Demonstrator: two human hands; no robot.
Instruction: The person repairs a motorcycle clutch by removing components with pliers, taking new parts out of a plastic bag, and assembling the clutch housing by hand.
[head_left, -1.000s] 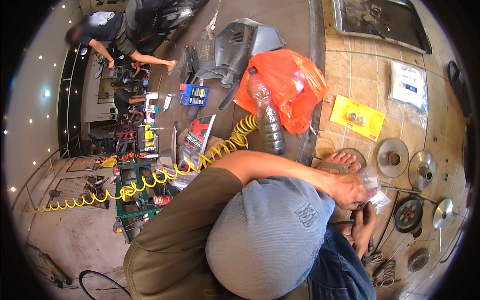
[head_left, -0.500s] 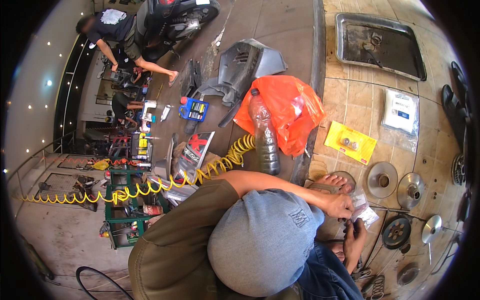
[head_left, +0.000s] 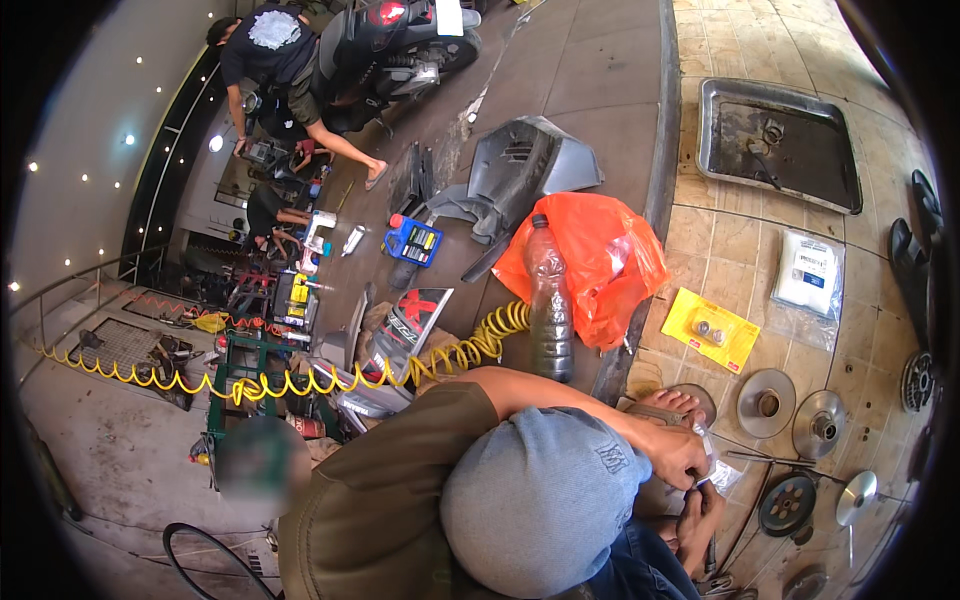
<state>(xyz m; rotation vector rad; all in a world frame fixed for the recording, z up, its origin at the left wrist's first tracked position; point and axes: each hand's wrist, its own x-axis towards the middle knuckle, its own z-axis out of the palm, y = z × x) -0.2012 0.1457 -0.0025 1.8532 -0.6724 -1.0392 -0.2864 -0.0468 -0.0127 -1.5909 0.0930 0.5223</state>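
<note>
Neither my left hand nor my right hand shows. Low in the head view a person in a grey cap [head_left: 545, 500] and olive shirt crouches, seen from behind and above. This person's upper hand [head_left: 682, 452] and lower hand [head_left: 697, 512] meet at a small clear plastic packet [head_left: 724, 477]; its contents are too small to make out. Beside them is a sandalled foot [head_left: 668, 400]. Round metal discs with hubs [head_left: 766, 402] lie on the tiles to the right, near a yellow blister card [head_left: 710, 330] with small round parts.
An orange plastic bag [head_left: 610, 265] and a bottle of dark liquid [head_left: 550, 310] are near the person's arm. A metal tray [head_left: 853, 190] sits top right. A coiled yellow hose [head_left: 440, 368] crosses the left. Another person [head_left: 270, 60] leans by a motorcycle [head_left: 400, 60].
The view has shifted, so most things appear lower and to the right. The capped person's two hands have come together at the packet.
</note>
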